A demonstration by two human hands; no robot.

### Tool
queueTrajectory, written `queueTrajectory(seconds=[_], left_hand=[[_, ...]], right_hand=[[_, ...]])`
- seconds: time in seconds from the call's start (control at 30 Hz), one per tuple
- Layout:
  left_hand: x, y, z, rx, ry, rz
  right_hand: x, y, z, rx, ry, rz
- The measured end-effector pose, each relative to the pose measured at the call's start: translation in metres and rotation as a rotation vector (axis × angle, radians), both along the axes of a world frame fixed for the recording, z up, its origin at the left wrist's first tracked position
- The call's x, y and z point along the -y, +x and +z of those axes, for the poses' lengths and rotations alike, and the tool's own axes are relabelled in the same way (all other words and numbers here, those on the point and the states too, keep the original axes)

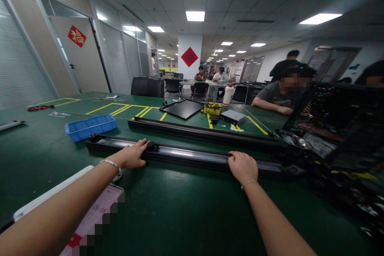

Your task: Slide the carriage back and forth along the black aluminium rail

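A long black rail (192, 155) with a shiny grey channel along its top lies crosswise before me on the green table. My left hand (135, 155) rests over its left part, fingers stretched out and apart. The fingertips are by a small black block (151, 145) on the rail. Further right, my right hand (243, 166) is closed over the rail's near edge, fingers curled and their tips partly hidden. Behind runs a second long black rail (204, 133), touched by neither hand.
A blue plastic basket (91, 127) sits behind the rail's left end. Beyond are a black panel (182, 109), a yellow box (212, 108) with cables and a grey metal box (233, 117). A phone (103, 204) lies under my left forearm. Another person (274, 100) sits at right, beside dark equipment.
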State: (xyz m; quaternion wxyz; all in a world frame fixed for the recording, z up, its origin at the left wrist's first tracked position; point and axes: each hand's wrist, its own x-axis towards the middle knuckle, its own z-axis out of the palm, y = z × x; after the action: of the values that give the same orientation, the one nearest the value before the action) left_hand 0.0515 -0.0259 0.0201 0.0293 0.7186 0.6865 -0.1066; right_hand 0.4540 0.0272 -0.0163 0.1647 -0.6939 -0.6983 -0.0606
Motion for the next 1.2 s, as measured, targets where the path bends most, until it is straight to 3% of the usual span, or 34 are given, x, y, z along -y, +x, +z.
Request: queueTrajectory(seconds=[1.2], left_hand=[[-0.001, 0.000, -0.009, 0.013, 0.001, -0.036]], right_hand=[[0.002, 0.000, 0.005, -0.011, -0.027, 0.012]])
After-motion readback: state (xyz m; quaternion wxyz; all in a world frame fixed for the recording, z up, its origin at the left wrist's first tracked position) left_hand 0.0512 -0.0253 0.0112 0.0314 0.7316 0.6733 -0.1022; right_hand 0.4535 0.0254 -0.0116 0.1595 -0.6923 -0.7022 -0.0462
